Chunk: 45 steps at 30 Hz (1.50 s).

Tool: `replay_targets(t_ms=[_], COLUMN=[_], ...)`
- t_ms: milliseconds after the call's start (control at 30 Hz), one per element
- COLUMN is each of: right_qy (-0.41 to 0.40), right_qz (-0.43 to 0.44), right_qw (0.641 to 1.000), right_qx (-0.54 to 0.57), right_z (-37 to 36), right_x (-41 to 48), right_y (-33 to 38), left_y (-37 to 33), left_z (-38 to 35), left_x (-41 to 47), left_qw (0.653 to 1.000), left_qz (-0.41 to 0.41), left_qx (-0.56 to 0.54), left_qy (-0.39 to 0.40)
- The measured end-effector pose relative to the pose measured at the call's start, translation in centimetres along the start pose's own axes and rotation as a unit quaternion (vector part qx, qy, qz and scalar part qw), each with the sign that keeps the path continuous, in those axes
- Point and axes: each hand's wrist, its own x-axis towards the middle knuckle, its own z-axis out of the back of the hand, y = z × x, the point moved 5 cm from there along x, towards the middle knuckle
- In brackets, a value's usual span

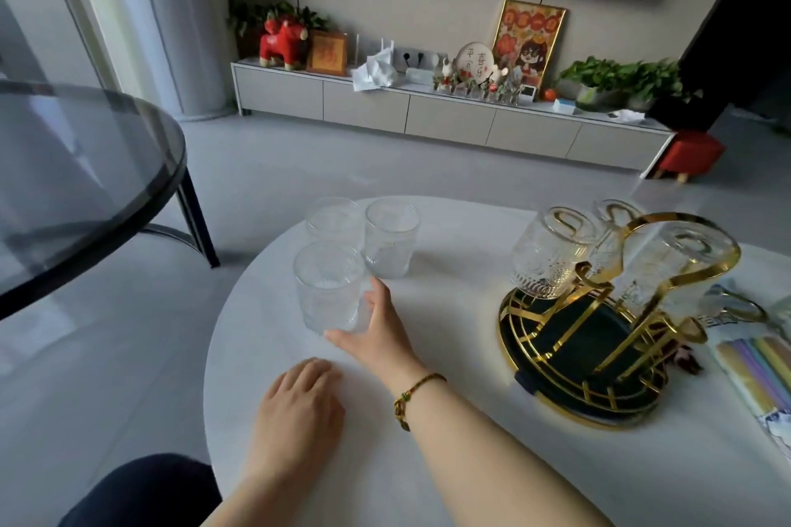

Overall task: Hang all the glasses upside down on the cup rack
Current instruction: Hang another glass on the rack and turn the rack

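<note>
Three clear textured glasses stand upright at the white table's far left: a near glass (pixel 327 285), one behind it (pixel 336 218) and one to the right (pixel 390 237). My right hand (pixel 376 327) wraps the near glass from its right side, thumb under its base edge. My left hand (pixel 299 402) rests flat on the table, holding nothing. The gold cup rack (pixel 667 270) stands in a dark round tray (pixel 556 389) at the right. Three glasses hang upside down on it: left (pixel 543 255), back (pixel 610 235), right (pixel 667 270).
A packet of coloured straws (pixel 753 364) lies right of the tray. A dark glass round table (pixel 64 184) stands to the left across a strip of floor. My knee (pixel 141 492) shows at the bottom left. A TV cabinet (pixel 428 116) lines the far wall.
</note>
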Motion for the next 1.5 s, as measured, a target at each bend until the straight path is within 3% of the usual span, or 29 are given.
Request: replay_targets(t_ms=[133, 467, 600, 867, 1000, 1167, 1300, 1500], right_qy=[-0.030, -0.069, -0.089, -0.154, -0.215, -0.233, -0.251, -0.262], right_qz=[0.022, 0.047, 0.086, 0.146, 0.162, 0.135, 0.054, -0.055], right_qw=[0.998, 0.997, 0.992, 0.977, 0.963, 0.962, 0.958, 0.912], right_qx=[0.044, 0.000, -0.012, 0.004, 0.012, -0.037, -0.129, -0.311], right_z=[-1.1, 0.7, 4.3, 15.8, 22.8, 29.8, 35.5, 40.7], right_x=[1.4, -0.1, -3.4, -14.1, -18.1, -21.5, -22.9, -22.0], right_y=[0.5, 2.0, 4.1, 5.4, 5.5, 5.7, 5.0, 5.3], left_y=[0.1, -0.1, -0.6, -1.3, -7.3, -18.3, -24.9, -29.6], left_z=[-0.2, 0.2, 0.7, 0.8, 3.8, 9.5, 10.0, 7.8], left_x=[0.1, -0.1, -0.2, -0.2, 2.3, 5.6, 8.5, 11.5], left_qw=[0.999, 1.000, 0.999, 0.994, 0.992, 0.955, 0.947, 0.955], left_qz=[-0.018, -0.013, -0.014, 0.062, -0.001, -0.180, -0.243, -0.266], left_qx=[0.010, 0.000, 0.002, -0.037, -0.126, -0.216, -0.206, -0.122], left_qy=[-0.029, 0.010, 0.034, 0.077, -0.003, -0.098, -0.053, 0.052])
